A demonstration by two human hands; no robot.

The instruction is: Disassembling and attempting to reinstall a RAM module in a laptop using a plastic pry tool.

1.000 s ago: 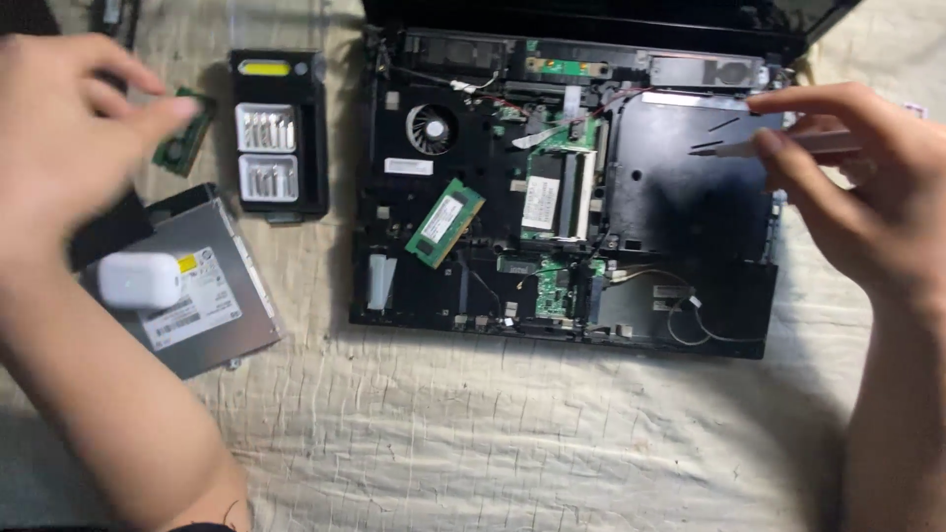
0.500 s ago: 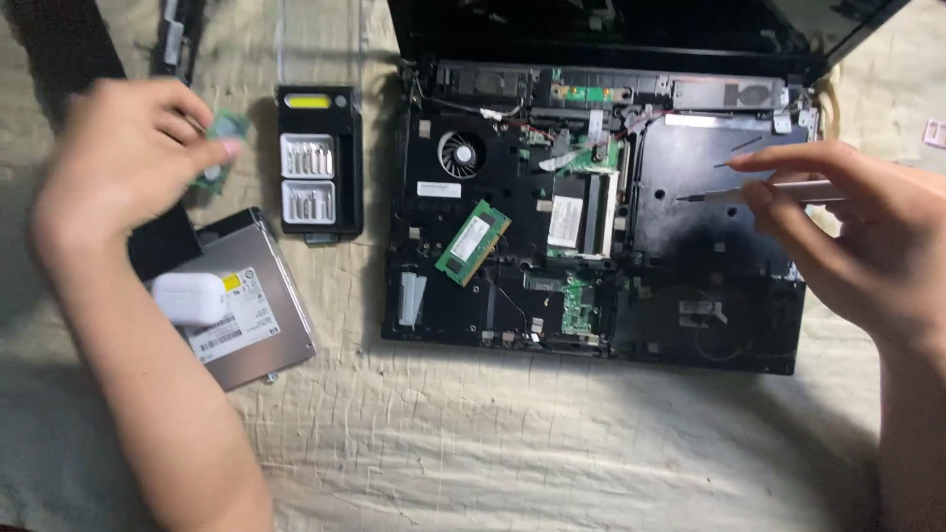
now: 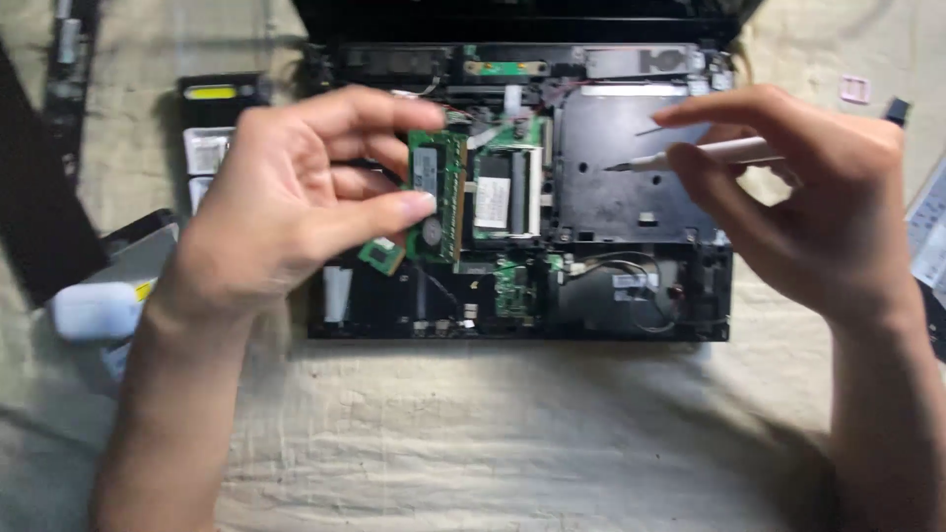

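An opened black laptop base (image 3: 631, 325) lies on a beige cloth with its circuit boards exposed. My left hand (image 3: 296, 197) pinches a green memory module (image 3: 439, 197) between thumb and fingers, holding it over the middle of the laptop, just left of the memory slot (image 3: 507, 192). A second green module (image 3: 379, 254) lies on the board, partly hidden under my hand. My right hand (image 3: 798, 197) holds a slim white screwdriver (image 3: 709, 153), tip pointing left over the black plate (image 3: 621, 167) at the laptop's upper right.
A white earbud case (image 3: 94, 310) rests on a silver drive (image 3: 148, 256) at the left. A black battery pack (image 3: 212, 103) lies behind my left hand. A black strip (image 3: 39, 197) runs along the far left. Small pink and dark items (image 3: 855, 89) sit at the top right.
My left hand has come from the left side of the cloth to over the laptop, now carrying a green memory module. The right hand with the screwdriver stayed over the laptop's right side.
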